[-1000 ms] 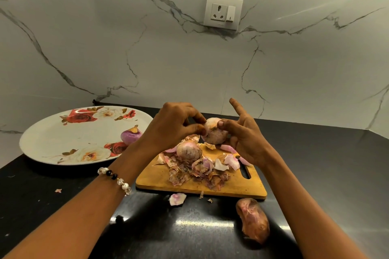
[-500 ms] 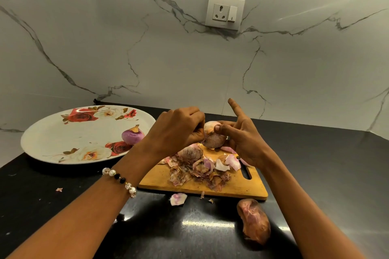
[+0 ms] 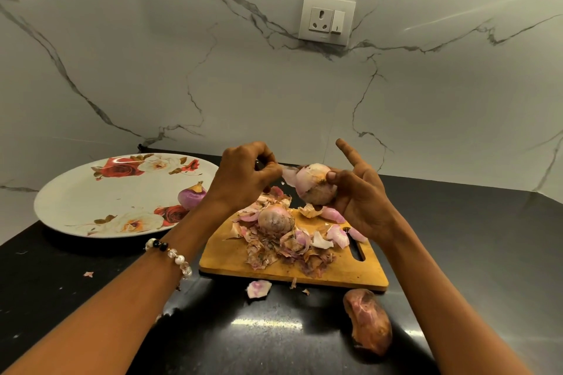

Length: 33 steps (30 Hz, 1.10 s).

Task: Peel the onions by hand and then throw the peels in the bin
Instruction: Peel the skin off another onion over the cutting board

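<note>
My left hand [image 3: 243, 176] pinches a pale strip of peel [image 3: 289, 175] between thumb and fingertips, the other fingers curled in, while my right hand [image 3: 362, 195] grips the onion [image 3: 315, 184] with thumb on its top and fingers under it, index finger sticking straight up and free. The onion sits between the two hands, raised above the far edge of the cutting board [image 3: 350, 274], touching the right and joined to the left only by that strip, which runs leftward from the onion's upper side. So the pull goes left and away from the right hand. How much skin is left on the far side I can't tell from here. Another unpeeled onion [image 3: 275, 219] rests among the peel pile [image 3: 286, 250] on the board, directly below my hands.
</note>
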Each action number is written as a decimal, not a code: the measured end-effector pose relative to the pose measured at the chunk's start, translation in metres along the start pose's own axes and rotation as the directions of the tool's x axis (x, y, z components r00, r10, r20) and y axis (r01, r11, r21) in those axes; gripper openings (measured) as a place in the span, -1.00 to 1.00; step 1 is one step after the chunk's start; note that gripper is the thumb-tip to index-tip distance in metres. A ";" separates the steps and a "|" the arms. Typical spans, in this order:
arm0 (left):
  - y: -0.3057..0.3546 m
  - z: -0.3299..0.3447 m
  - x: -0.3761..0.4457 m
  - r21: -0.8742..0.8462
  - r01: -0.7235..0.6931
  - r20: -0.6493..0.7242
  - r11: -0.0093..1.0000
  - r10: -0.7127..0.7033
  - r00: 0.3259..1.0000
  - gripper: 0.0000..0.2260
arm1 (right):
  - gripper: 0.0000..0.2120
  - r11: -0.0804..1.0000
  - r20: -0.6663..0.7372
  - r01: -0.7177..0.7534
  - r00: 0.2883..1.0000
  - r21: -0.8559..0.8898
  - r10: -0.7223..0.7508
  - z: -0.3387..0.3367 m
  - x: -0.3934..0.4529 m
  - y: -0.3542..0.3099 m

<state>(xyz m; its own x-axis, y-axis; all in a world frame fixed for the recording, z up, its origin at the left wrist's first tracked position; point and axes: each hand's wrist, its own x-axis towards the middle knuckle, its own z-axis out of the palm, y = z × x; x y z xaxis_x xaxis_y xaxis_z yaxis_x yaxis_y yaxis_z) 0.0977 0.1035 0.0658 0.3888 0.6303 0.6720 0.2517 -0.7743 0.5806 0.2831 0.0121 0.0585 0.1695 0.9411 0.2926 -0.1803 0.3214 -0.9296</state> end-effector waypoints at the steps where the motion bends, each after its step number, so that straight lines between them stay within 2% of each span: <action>1: -0.001 0.000 0.000 -0.006 0.025 -0.006 1.000 -0.025 1.000 -0.93 | -0.06 0.999 0.012 -0.001 1.000 0.033 0.001 0.000 0.000 0.000; 5: -0.003 0.004 0.000 -0.052 0.127 -0.011 0.991 -0.127 0.992 -0.91 | -0.06 0.993 0.079 0.011 0.997 0.116 -0.021 0.000 0.001 0.001; 11: 0.004 0.010 -0.004 -0.141 0.253 0.041 0.957 -0.250 0.967 -0.90 | 0.19 0.968 0.194 -0.019 0.981 0.250 -0.031 0.001 0.000 0.001; 13: 0.005 0.013 -0.005 -0.154 0.274 0.056 0.949 -0.269 0.962 -0.90 | 0.25 0.962 0.220 -0.029 0.975 0.273 -0.033 0.001 -0.001 0.001; 15: 0.006 0.017 -0.007 -0.096 0.252 0.030 0.963 -0.250 0.968 -0.90 | 0.25 0.959 0.229 -0.035 0.973 0.281 -0.032 0.000 -0.001 0.002; 18: 0.005 0.019 -0.009 -0.028 0.209 0.018 0.978 -0.208 0.978 -0.91 | 0.21 0.958 0.198 -0.049 0.980 0.283 -0.008 0.000 -0.001 0.004; 20: 0.004 0.015 -0.008 -0.134 0.239 0.057 0.962 -0.233 0.971 -0.95 | 0.22 0.959 0.153 -0.052 0.988 0.279 0.009 -0.002 -0.001 0.004; 22: 0.005 0.008 -0.005 -0.330 0.315 0.101 0.890 -0.299 0.949 -0.89 | 0.13 0.961 0.044 -0.044 0.998 0.273 0.033 -0.008 0.001 0.005; 24: 0.009 0.001 -0.001 -0.450 0.344 0.149 0.824 -0.310 0.939 -0.81 | 0.23 0.963 -0.014 -0.047 0.998 0.265 0.053 -0.011 0.003 0.005; 26: 0.014 -0.002 0.000 -0.439 0.318 0.195 0.840 -0.256 0.947 -0.67 | 0.42 0.959 -0.013 -0.048 0.998 0.280 0.054 -0.010 0.003 0.005; 28: 0.018 -0.002 -0.002 -0.415 0.305 0.261 0.857 -0.209 0.943 -0.55 | 0.47 0.958 -0.008 -0.038 0.999 0.283 0.043 -0.010 0.003 0.005; 30: 0.021 -0.001 -0.005 -0.420 0.296 0.299 0.858 -0.177 0.937 -0.57 | 0.45 0.962 -0.007 -0.040 0.999 0.269 0.043 -0.009 0.003 0.006; 33: 0.023 0.001 -0.005 -0.412 0.252 0.306 0.875 -0.128 0.943 -0.61 | 0.17 0.969 -0.002 -0.033 0.999 0.246 0.035 -0.006 0.002 0.005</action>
<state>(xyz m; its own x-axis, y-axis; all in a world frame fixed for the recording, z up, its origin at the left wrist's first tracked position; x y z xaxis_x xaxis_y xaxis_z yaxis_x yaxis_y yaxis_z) 0.1022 0.0825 0.0747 0.6056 0.6765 0.4190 -0.0467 -0.4954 0.8674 0.2883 0.0150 0.0527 0.1647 0.9515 0.2598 -0.4185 0.3059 -0.8551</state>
